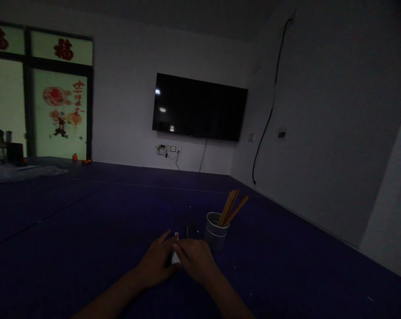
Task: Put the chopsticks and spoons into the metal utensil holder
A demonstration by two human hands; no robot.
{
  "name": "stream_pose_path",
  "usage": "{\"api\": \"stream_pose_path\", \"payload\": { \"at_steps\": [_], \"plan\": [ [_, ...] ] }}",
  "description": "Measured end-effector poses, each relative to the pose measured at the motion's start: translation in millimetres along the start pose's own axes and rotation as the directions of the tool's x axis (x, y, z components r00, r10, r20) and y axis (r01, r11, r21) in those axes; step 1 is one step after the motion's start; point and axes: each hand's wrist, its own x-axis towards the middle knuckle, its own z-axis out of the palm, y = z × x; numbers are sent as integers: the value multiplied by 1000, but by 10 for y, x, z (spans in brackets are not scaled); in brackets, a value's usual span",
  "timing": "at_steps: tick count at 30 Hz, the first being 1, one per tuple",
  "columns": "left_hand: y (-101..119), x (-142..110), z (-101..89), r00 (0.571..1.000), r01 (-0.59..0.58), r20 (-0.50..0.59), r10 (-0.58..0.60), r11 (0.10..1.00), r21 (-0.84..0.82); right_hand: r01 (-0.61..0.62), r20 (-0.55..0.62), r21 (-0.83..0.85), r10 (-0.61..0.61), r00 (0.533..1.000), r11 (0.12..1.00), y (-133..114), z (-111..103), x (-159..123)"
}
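Note:
My left hand [156,262] and my right hand [196,260] meet low on the dark blue floor mat [87,230], fingers curled round a small white object [175,257] between them. The room is dim and the object is partly covered, so I cannot name it. Just beyond my right hand stands a metal cup [216,230] with several wooden chopsticks [231,207] leaning out of it to the right. A small dark item [191,229] lies on the mat just left of the cup.
A black wall-mounted screen [199,107] hangs ahead, with sockets and a cable under it. A window with red paper decorations [59,104] is at the left. White walls close in at the right. Small orange items [77,157] sit far back.

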Motion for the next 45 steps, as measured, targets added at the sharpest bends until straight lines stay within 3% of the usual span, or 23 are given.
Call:
{"api": "stream_pose_path", "payload": {
  "at_steps": [21, 26, 30, 38, 45],
  "plan": [
    [-30, 6, 63, 998, 51, -34, -50, 998, 46, -10, 18, 27, 10, 1000, 1000, -24, -40, -14],
    [-54, -1, 88, 995, 20, -97, -19, 1000, 14, -99, 3, 6, 99, 995, 995, -4, -9, -11],
    [-38, -3, 74, 996, 20, -81, -21, 1000, -9, -157, 5, -16, 157, 988, 987, 15, 16, -2],
    [-18, -10, 77, 996, 25, -89, -28, 999, -38, -202, 20, -8, 202, 979, 979, 39, 42, 11],
    [99, -6, -31, 997, 23, -77, -28, 997, -72, -182, 15, -1, 182, 983, 983, 17, 31, 7]
  ]
}}
